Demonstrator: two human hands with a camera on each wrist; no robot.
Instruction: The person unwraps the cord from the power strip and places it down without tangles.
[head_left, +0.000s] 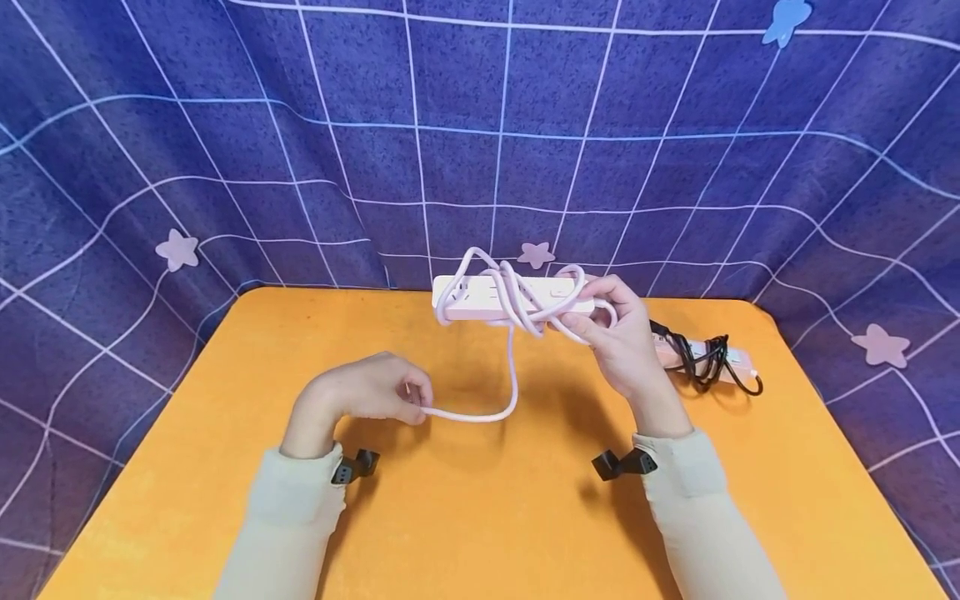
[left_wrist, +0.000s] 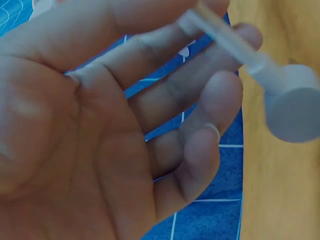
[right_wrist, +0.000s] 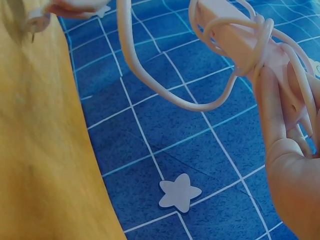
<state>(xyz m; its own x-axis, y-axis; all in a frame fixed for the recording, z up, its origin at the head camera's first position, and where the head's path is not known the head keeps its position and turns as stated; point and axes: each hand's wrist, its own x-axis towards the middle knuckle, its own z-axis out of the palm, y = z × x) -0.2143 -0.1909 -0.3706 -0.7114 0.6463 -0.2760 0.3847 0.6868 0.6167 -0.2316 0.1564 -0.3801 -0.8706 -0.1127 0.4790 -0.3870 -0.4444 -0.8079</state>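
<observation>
My right hand [head_left: 624, 337] holds a white power strip [head_left: 472, 307] by its right end, up over the table's far part. Its white cord is wound in loose loops around the strip. From the loops a free length of cord [head_left: 480, 417] hangs down and bends across to my left hand [head_left: 371, 387], which pinches it near the end between thumb and finger. The left wrist view shows the round white plug [left_wrist: 292, 102] just beyond those fingertips; the other fingers are loosely bent. In the right wrist view, thumb and fingers grip the strip [right_wrist: 225, 20] and a cord loop.
A second power strip [head_left: 738, 360], pinkish with a black cord [head_left: 701, 367] wrapped around it, lies on the orange table [head_left: 480, 517] behind my right wrist. A blue grid-patterned cloth [head_left: 465, 150] with star shapes hangs behind and at both sides.
</observation>
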